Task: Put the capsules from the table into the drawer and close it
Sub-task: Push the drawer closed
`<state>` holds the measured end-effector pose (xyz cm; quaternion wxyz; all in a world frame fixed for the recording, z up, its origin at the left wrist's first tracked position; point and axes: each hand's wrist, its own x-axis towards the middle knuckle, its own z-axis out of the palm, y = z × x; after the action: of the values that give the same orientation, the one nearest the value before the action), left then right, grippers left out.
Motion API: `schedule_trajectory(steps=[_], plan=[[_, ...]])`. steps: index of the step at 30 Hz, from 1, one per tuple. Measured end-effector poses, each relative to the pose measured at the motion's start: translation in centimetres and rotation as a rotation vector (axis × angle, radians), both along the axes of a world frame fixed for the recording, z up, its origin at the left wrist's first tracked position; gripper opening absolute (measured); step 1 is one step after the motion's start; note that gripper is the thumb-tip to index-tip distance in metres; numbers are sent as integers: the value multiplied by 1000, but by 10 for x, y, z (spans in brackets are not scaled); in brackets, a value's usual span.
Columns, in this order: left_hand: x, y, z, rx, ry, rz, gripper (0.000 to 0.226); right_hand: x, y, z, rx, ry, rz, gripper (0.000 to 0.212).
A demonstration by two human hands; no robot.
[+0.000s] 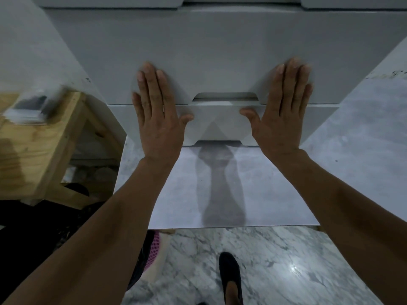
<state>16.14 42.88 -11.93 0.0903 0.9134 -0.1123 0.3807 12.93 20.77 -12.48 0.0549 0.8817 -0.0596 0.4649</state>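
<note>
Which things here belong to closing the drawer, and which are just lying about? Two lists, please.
Job: left hand, right hand, white drawer fronts, wooden table.
Not the job: black shoe, pink mesh item, marble floor.

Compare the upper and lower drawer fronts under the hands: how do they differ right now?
The upper drawer front shows far taller in this view than the lower drawer front, which is a narrow band. The left hand and right hand lay their straight fingers on the upper drawer front, but their palms and thumbs on the lower drawer front. Both fronts are plain pale grey and notched at mid bottom edge.
</note>
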Motion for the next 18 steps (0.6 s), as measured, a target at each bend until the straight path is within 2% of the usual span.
schedule_trajectory(steps=[15, 18], plan=[[0, 4, -1, 41, 60, 8, 97, -3, 0, 1, 20, 27, 19, 89], [-10, 6, 6, 28, 170, -36, 102, -10, 4, 6, 72, 87, 47, 84]])
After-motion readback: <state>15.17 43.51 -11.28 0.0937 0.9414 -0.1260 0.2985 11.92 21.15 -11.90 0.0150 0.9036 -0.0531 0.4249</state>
